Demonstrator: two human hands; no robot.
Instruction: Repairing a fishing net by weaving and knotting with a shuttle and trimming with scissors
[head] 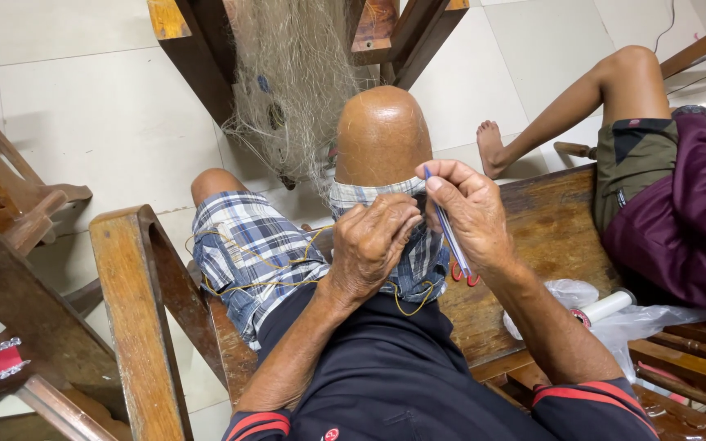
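Fingers of the right hand [474,214] pinch a blue netting needle [449,233]; left hand [372,245] fingers curl shut on thin line.

The raised knee [382,135] and hanging fishing net [292,82] block the way ahead of both hands; a wooden armrest [136,310] walls the left, another person's leg [574,110] crowds the right, while bare bench [549,224] beside the right hand [471,212] lies open

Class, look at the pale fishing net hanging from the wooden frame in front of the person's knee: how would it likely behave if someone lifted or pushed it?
The fishing net would probably be floppy, since it hangs in a loose, bunched drape. It looks light for its bulk: the mesh is thin and see-through. It may well snag, as strands trail toward the knee and wooden frame.
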